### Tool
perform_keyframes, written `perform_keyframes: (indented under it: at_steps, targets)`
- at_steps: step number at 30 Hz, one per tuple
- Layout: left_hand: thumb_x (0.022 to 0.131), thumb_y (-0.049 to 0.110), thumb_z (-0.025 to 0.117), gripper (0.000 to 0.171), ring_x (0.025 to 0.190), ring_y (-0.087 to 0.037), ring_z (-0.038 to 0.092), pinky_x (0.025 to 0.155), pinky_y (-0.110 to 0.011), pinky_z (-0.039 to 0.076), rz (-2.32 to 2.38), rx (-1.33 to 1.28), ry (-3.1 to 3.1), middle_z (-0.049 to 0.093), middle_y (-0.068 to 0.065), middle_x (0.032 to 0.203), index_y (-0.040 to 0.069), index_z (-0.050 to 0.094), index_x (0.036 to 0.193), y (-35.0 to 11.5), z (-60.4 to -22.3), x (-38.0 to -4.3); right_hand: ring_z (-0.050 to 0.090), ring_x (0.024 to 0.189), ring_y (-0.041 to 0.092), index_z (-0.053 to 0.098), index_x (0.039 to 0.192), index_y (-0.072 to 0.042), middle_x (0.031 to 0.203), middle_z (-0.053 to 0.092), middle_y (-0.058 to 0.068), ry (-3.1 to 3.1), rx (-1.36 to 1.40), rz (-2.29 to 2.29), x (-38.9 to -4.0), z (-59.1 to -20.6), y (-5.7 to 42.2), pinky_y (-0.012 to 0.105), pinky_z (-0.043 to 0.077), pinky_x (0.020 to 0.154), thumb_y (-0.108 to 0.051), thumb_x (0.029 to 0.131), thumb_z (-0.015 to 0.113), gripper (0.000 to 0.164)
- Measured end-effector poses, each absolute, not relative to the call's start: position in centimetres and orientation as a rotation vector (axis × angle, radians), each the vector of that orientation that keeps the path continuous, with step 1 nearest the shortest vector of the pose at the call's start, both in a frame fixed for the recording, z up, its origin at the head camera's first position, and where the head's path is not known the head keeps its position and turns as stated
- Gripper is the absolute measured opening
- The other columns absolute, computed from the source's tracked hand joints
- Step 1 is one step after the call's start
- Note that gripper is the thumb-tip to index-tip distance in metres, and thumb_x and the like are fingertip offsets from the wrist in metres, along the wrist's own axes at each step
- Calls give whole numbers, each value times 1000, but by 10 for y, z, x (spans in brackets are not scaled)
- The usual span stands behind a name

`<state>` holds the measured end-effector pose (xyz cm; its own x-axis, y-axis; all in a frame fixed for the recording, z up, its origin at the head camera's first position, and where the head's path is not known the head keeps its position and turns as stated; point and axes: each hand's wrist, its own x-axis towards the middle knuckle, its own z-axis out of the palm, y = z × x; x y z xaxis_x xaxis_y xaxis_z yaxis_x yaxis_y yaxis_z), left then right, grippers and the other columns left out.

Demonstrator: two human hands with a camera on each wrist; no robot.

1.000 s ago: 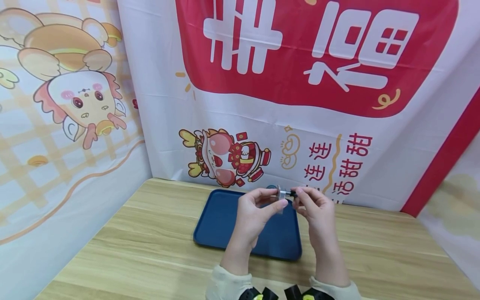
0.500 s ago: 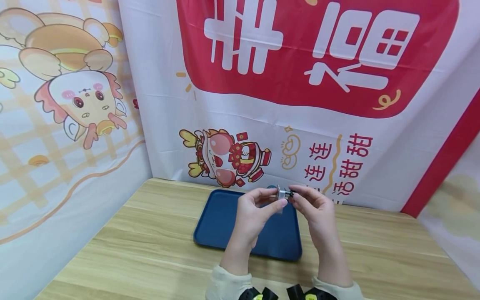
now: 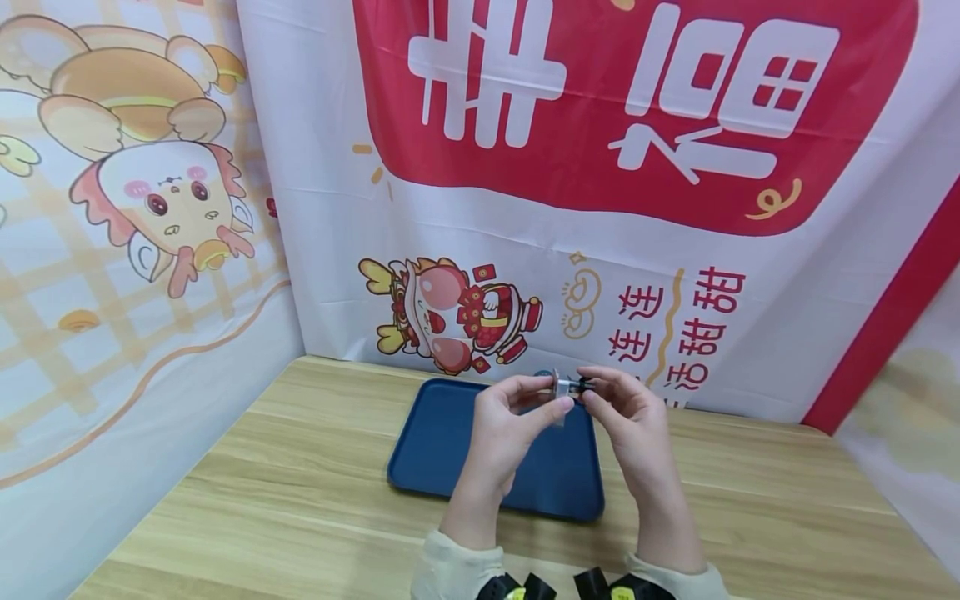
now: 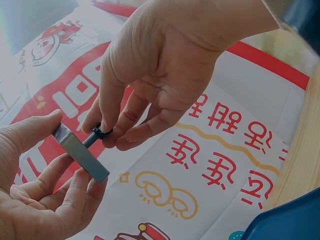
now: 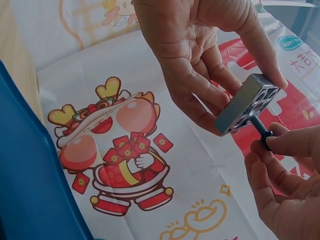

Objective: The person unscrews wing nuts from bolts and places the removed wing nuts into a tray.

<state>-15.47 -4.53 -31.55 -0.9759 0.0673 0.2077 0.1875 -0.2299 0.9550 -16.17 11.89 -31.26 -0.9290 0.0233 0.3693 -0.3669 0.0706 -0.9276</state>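
Between left hand (image 3: 504,425) and right hand (image 3: 636,417), a grey rectangular metal block (image 5: 239,106) meets a dark-headed threaded bolt (image 5: 260,126).
Left fingers (image 4: 74,197) pinch the block's edges; right fingers (image 4: 111,107) nip the bolt's head; nearby, a dark-blue rectangular tray (image 3: 442,442) lies on the wood-grain table (image 3: 285,467).

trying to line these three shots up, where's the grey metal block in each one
Head: grey metal block right of and below centre, held in the left hand.
Left wrist: grey metal block left of and below centre.
Right wrist: grey metal block right of centre.
Shared landmark: blue tray, behind the hands; bottom right corner; left edge.
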Motion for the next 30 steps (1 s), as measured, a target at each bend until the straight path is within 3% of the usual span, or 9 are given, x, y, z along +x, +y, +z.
perform_keyframes:
  at_steps: [8, 14, 21, 30]
  targets:
    - [87, 12, 77, 34, 101, -18, 65, 86, -30, 59, -2393, -325, -1880, 70, -16, 112, 2, 70, 118, -44, -316, -155, 59, 92, 11, 69, 113, -1, 97, 66, -8, -2116, 301, 1676, -163, -313, 115, 20, 53, 72, 4, 93, 62, 22]
    - [87, 12, 77, 34, 100, -18, 65, 85, -30, 59, -2398, -331, -1879, 70, -16, 112, 2, 70, 118, -44, -316, -155, 60, 92, 12, 69, 114, -2, 100, 65, -5, -2111, 351, 1639, -163, -313, 117, 20, 55, 73, 5, 93, 61, 23]
    - [87, 13, 77, 34, 100, -18, 66, 85, -30, 59, -2390, -335, -1894, 70, -16, 112, 2, 70, 118, -43, -316, -155, 61, 94, 12, 63, 129, -7, 100, 66, -5, -2083, 351, 1672, -160, -311, 129, 20, 54, 79, -6, 99, 59, 31]
    - [87, 15, 77, 34, 100, -19, 65, 86, -30, 59, -2379, -322, -1907, 70, -15, 110, 3, 70, 117, -43, -315, -154, 57, 72, 11, 68, 112, 4, 75, 63, -5, -2060, 171, 1843, -161, -309, 124, 20, 50, 64, -23, 101, 58, 30]
